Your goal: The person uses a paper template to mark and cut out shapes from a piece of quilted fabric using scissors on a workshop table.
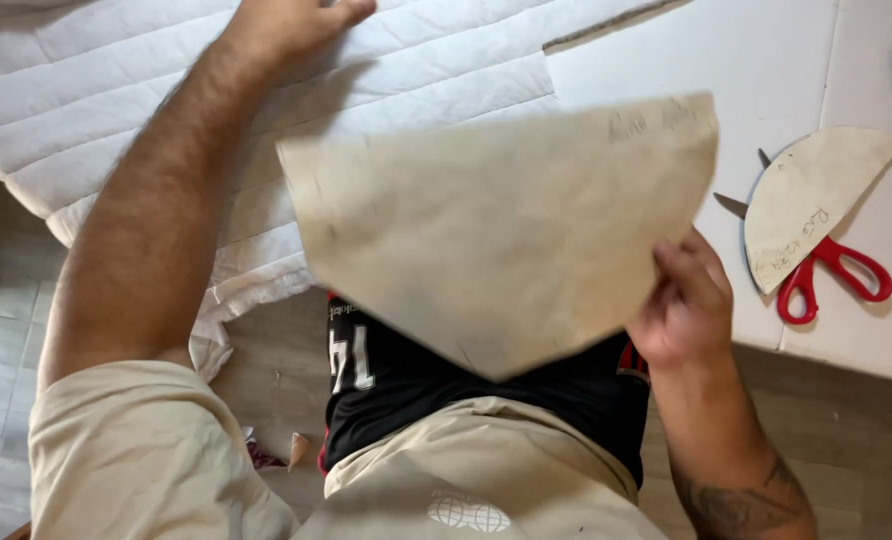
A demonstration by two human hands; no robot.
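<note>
Small pattern (801, 205) lies on scissors (831, 275), right of quilted fabric (166, 90).

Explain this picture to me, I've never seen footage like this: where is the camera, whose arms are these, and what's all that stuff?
There is one picture, taken by a camera worn on a person's head, looking down at their own arms and lap. The right hand holds a large, beige, fan-shaped sheet of stiff paper by its edge, raised over the lap. The left hand rests flat on a white quilted fabric spread across the white table. Farther right on the table lies a smaller beige half-round paper piece, partly covering red-handled scissors. Below is a wood-look floor.
</note>
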